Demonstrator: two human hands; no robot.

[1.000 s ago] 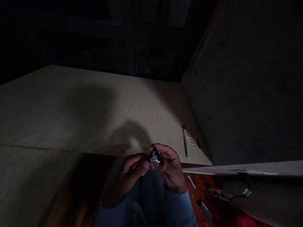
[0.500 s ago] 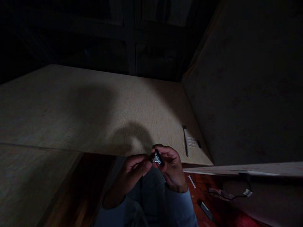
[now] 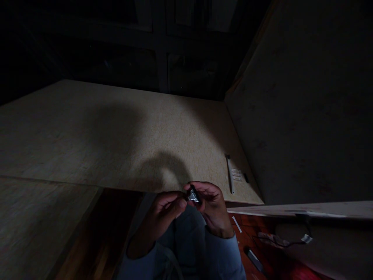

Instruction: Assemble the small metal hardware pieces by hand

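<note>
Both hands meet low in the middle of a dim scene, over my lap. My left hand [image 3: 164, 210] and my right hand [image 3: 212, 208] pinch a small shiny metal part [image 3: 192, 195] between their fingertips. The fingers of both hands are curled closed on it. What the part is stays too small and dark to name. Light blue sleeves cover both wrists.
A large pale board [image 3: 122, 136] lies flat ahead, and another panel [image 3: 297, 97] stands upright at the right. On the board near its right corner lie a thin white stick [image 3: 230, 175] and a small pale item [image 3: 236, 175]. Cables [image 3: 279, 241] and a dark object [image 3: 254, 259] lie on the reddish floor.
The hands and the metal part have shifted slightly down and to the right, with small turning of the part between the fingertips. Nothing else has moved.
</note>
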